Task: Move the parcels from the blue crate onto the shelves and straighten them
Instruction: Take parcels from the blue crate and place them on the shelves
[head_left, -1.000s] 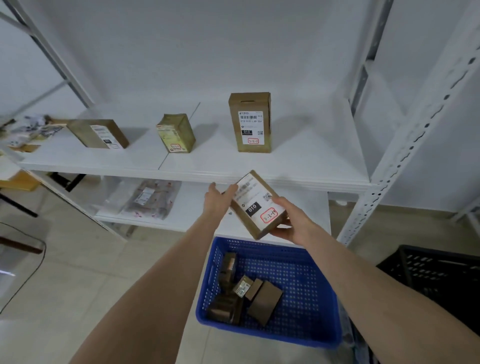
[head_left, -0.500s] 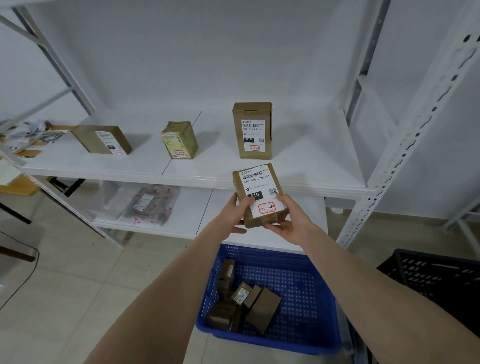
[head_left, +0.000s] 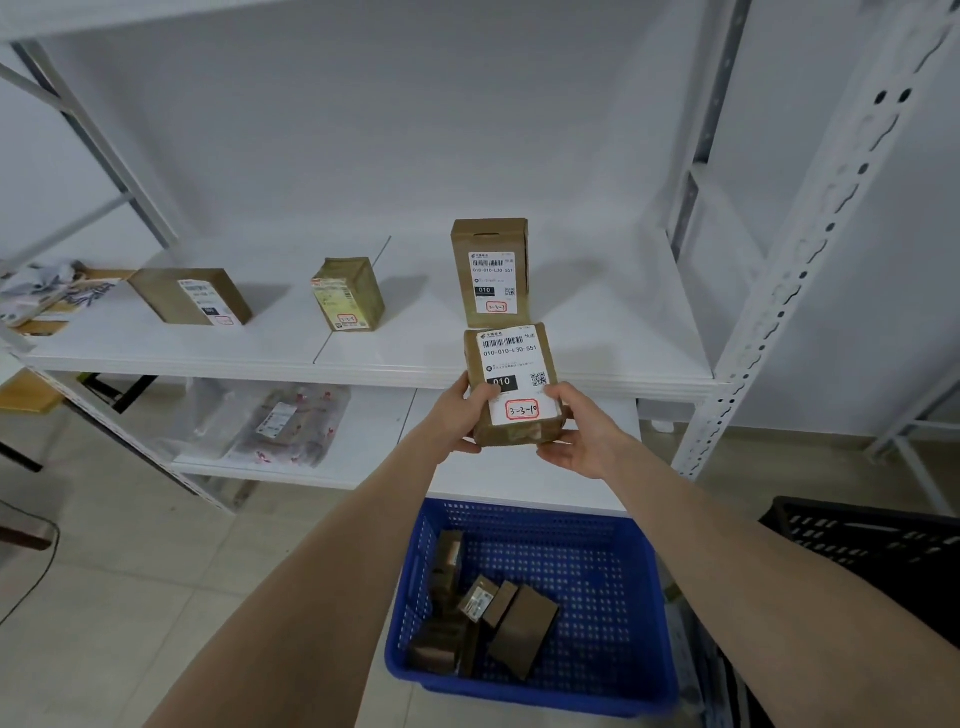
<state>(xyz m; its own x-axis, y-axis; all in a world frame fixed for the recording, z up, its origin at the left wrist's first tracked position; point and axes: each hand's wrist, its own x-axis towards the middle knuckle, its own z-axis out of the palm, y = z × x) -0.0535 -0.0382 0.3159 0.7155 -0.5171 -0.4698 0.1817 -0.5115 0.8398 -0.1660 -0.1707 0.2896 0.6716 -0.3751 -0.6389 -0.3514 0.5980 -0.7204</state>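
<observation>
A brown cardboard parcel (head_left: 511, 364) with a white label marked 3-3-10 is held upright in front of the shelf's front edge. My left hand (head_left: 460, 415) grips its left side and my right hand (head_left: 582, 431) grips its right side and bottom. On the white shelf (head_left: 597, 332) stand three parcels: a tall one (head_left: 491, 270) right behind the held parcel, a yellowish one (head_left: 348, 293) in the middle, and a flat one (head_left: 192, 296) at the left. The blue crate (head_left: 613, 582) on the floor below holds several brown parcels (head_left: 522, 631).
A lower shelf (head_left: 395, 447) carries a clear plastic bag parcel (head_left: 291, 421). A perforated white upright (head_left: 789, 270) bounds the shelf on the right. A black crate (head_left: 872, 540) sits on the floor at the right. Paper clutter (head_left: 47, 291) lies at the shelf's far left.
The parcel has been turned from tilted to upright and lifted toward the shelf edge. My left hand went from touching its corner to gripping its side.
</observation>
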